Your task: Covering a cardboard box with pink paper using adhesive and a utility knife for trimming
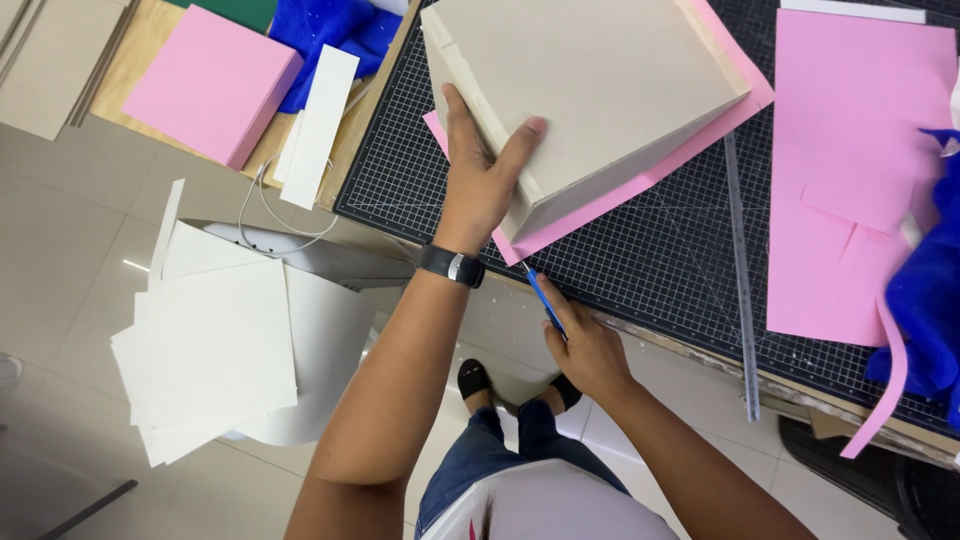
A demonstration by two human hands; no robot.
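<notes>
My left hand (480, 175) grips the near corner of a beige cardboard box (590, 90) that rests on a pink paper sheet (640, 180), over a black gridded cutting mat (660, 270). The thumb lies on the box's top face and the fingers wrap its side. My right hand (585, 350) is at the table's front edge and holds a blue-handled cutter (545, 298). Its tip points up at the pink sheet's near corner, just below the box.
A long metal ruler (742, 280) lies on the mat right of the box. A large cut pink sheet (850, 170) and blue fabric (925, 310) sit at the right. A pink box (210, 80) and white strip (320, 120) lie at left. White cards (210, 350) rest on a stool.
</notes>
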